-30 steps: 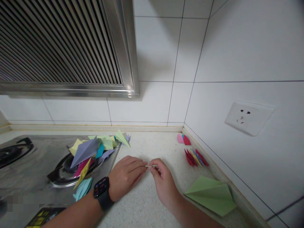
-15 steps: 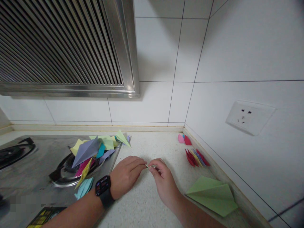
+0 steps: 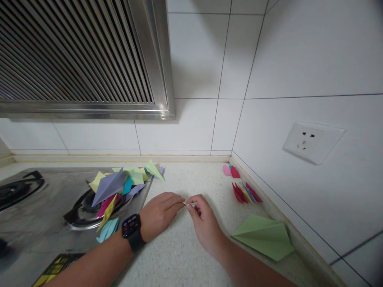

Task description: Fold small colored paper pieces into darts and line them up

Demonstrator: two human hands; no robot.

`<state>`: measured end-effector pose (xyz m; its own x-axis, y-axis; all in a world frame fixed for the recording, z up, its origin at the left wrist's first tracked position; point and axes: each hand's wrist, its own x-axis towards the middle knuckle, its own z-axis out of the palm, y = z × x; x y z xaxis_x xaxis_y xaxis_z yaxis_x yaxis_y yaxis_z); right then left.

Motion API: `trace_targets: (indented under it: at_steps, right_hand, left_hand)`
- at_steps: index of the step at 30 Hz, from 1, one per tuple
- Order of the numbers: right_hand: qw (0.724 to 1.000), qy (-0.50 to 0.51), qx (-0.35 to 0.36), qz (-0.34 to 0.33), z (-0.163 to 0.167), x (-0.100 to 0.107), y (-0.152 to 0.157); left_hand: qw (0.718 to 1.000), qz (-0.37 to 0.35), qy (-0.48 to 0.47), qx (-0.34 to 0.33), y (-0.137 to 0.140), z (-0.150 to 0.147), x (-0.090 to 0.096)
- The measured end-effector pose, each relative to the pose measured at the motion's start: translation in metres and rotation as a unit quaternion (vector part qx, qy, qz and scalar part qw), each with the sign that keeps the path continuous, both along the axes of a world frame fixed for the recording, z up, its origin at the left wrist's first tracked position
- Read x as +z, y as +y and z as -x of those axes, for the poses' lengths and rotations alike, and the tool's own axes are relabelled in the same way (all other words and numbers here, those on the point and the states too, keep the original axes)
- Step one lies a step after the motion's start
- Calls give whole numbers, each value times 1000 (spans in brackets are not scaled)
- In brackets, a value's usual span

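Note:
Between my two hands is a small, thin piece of pale folded paper [image 3: 192, 204], mostly hidden by the fingers. My left hand [image 3: 161, 213], with a black watch on its wrist, pinches one end of it. My right hand [image 3: 206, 223] pinches the other end between thumb and curled fingers. Both hands are low over the speckled counter [image 3: 179, 247]. To the right of my right forearm lies a large green folded paper plane [image 3: 263, 237]. Beyond it stands a row of small red, yellow and blue folded papers [image 3: 245, 193].
Colourful folded paper planes [image 3: 110, 187] are heaped on the gas stove [image 3: 26, 227] at the left, over one burner. Pink and red folded papers [image 3: 231, 171] sit in the back corner. A range hood [image 3: 163, 79] hangs above, and a socket [image 3: 312, 141] is on the right wall.
The view has shifted slightly, so the surroundings appear a little higher. Both hands keep their pinch on the small paper, with barely any movement of the fingers.

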<state>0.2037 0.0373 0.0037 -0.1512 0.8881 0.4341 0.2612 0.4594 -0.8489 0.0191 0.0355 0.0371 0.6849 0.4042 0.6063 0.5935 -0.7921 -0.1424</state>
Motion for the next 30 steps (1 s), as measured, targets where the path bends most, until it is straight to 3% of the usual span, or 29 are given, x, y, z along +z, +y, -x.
trace_targets:
  at_steps: [23, 30]
  right_hand:
    - [999, -29, 30, -11, -4, 9, 0]
    - [1000, -3, -11, 11, -3, 2, 1]
  left_hand:
    - [1000, 17, 15, -15, -3, -4, 2]
    - [998, 55, -10, 10, -4, -4, 5]
